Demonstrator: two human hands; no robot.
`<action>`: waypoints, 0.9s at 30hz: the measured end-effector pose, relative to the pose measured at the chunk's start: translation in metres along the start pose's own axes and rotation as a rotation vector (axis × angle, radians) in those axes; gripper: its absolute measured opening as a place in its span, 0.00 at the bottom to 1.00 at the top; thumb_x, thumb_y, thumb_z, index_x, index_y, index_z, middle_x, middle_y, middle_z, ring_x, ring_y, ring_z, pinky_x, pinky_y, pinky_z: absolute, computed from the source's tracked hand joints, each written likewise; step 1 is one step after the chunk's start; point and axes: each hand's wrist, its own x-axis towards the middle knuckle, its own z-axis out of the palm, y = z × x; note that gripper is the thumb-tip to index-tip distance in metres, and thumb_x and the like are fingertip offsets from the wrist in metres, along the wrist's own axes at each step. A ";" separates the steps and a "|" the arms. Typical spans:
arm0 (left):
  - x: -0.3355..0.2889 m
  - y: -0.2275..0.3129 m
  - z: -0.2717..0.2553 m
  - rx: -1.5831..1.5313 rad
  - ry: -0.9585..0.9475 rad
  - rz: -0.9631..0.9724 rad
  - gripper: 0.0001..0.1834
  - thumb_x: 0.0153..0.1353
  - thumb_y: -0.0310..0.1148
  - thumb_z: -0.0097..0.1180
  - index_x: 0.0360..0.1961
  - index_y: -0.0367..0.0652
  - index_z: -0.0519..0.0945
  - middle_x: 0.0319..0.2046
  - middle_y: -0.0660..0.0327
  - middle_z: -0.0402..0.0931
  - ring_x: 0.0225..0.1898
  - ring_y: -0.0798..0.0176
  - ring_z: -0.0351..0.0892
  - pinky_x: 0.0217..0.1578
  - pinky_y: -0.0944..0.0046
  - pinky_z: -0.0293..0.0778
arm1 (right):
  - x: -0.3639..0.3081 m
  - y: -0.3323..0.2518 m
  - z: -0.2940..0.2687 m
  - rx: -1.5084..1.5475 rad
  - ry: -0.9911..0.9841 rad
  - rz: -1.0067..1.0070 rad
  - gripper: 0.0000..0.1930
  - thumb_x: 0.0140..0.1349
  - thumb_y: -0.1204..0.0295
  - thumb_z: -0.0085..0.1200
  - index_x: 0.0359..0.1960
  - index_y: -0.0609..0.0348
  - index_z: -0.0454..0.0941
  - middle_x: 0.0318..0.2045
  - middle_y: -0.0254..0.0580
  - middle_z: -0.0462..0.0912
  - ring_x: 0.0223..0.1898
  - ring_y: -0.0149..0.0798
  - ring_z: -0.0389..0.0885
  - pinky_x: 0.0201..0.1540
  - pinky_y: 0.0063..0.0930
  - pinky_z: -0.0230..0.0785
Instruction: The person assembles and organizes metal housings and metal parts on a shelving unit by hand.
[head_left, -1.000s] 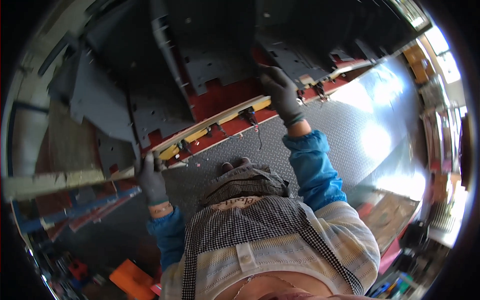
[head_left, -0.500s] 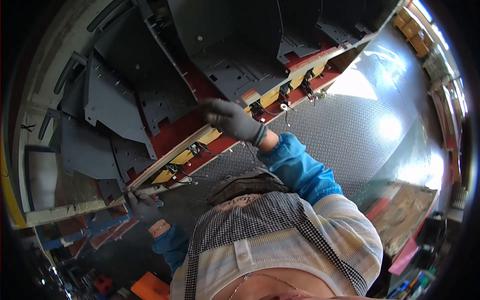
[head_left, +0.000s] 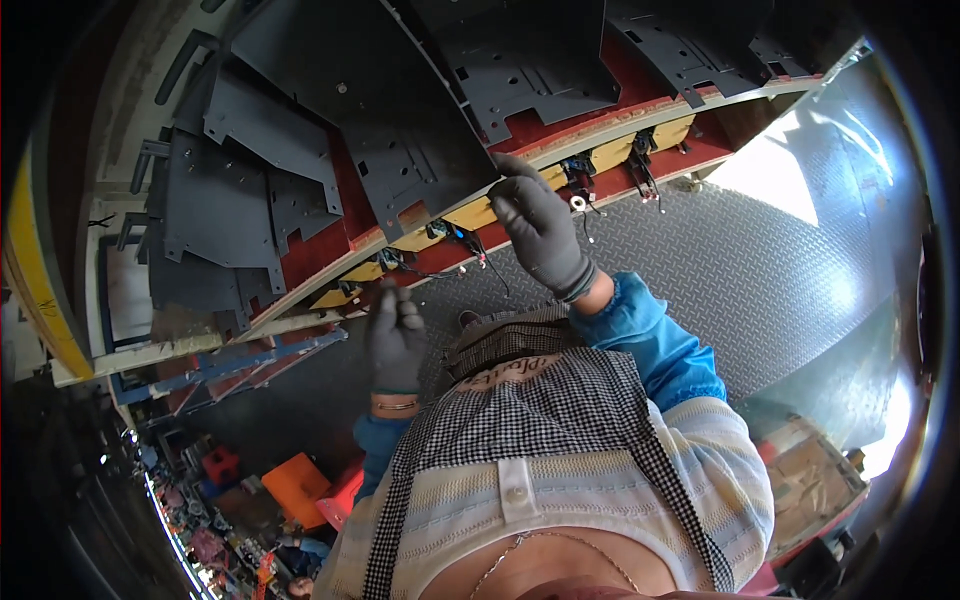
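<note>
My two hands wear dark grey gloves. My right hand [head_left: 545,235] is at the front edge of a red shelf [head_left: 425,228], beside the lower corner of a dark grey sheet-metal panel [head_left: 400,110]. Its index finger reaches to that corner and its other fingers are bent and apart; I see nothing held, though contact with the panel is hard to tell. My left hand [head_left: 393,340] is in front of the shelf with its fingers loosely bent and apart, holding nothing visible. Beneath the shelf edge are yellow pieces [head_left: 470,214] with dark connectors and loose wires [head_left: 482,255].
Further dark grey metal panels [head_left: 215,215] stand along the shelf, with handles [head_left: 185,65] at the left. A yellow post [head_left: 45,270] rises at the far left. Patterned metal floor [head_left: 690,270] lies to the right. An orange bin [head_left: 297,488] is at the lower left.
My left hand has come away from the shelf's left end and moved right, in front of it. My right hand has moved right along the edge. The view of the shelf has shifted.
</note>
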 end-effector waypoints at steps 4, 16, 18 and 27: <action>0.003 -0.025 0.035 0.205 0.047 0.012 0.14 0.75 0.32 0.51 0.59 0.44 0.78 0.42 0.63 0.83 0.35 0.73 0.78 0.34 0.73 0.76 | -0.007 -0.007 -0.009 0.113 -0.099 0.069 0.07 0.69 0.75 0.55 0.42 0.67 0.77 0.62 0.61 0.74 0.54 0.45 0.82 0.55 0.32 0.73; 0.042 -0.046 0.090 0.198 0.015 -0.011 0.10 0.74 0.32 0.53 0.52 0.43 0.79 0.42 0.63 0.81 0.36 0.74 0.77 0.34 0.75 0.77 | 0.004 0.006 -0.036 0.256 -0.290 0.096 0.06 0.67 0.77 0.56 0.42 0.67 0.77 0.60 0.59 0.77 0.51 0.52 0.83 0.49 0.36 0.75; 0.041 -0.047 0.084 0.204 0.016 -0.025 0.10 0.75 0.32 0.51 0.53 0.44 0.78 0.43 0.63 0.80 0.36 0.74 0.76 0.35 0.75 0.78 | 0.008 0.009 -0.047 0.076 -0.155 -0.053 0.06 0.67 0.77 0.56 0.42 0.67 0.77 0.58 0.58 0.78 0.48 0.52 0.84 0.49 0.36 0.76; 0.036 -0.070 0.106 0.304 -0.039 -0.121 0.14 0.75 0.32 0.52 0.58 0.46 0.81 0.42 0.62 0.83 0.35 0.74 0.80 0.32 0.75 0.78 | 0.045 0.023 -0.116 -0.247 0.387 0.042 0.07 0.65 0.75 0.58 0.43 0.62 0.80 0.58 0.52 0.78 0.50 0.51 0.82 0.50 0.37 0.76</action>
